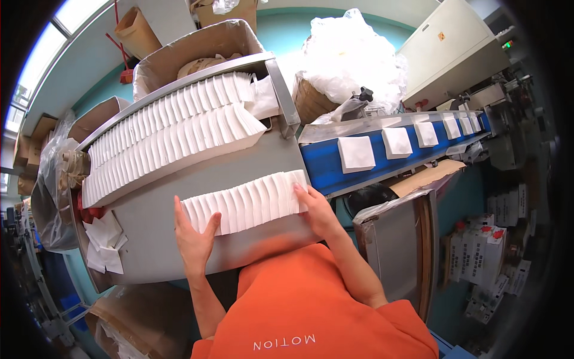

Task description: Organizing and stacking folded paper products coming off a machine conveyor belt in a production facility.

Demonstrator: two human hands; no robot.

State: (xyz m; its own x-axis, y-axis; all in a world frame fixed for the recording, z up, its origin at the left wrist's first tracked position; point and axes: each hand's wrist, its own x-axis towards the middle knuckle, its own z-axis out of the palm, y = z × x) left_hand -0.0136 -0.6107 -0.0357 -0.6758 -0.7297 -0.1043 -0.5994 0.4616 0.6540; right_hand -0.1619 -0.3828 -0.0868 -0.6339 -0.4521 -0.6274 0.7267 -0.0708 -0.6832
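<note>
A short row of white, folded paper napkins (245,204) is seen in the head view on the grey metal table (149,218). Its nine o'clock end is met by the left hand (195,242), thumb and fingers spread apart; its three o'clock end is touched by the right hand (323,216), whose clamping cannot be told. Toward eleven o'clock, two long rows of white folded napkins (173,145) are laid; toward two o'clock, square white stacks (357,154) are spaced along a blue, flat conveyor belt (320,169).

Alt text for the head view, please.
Left hand and right hand bracket a row of white paper napkins on a gray table; two longer rows lie beyond. At right, napkin stacks sit on a blue conveyor belt.
</note>
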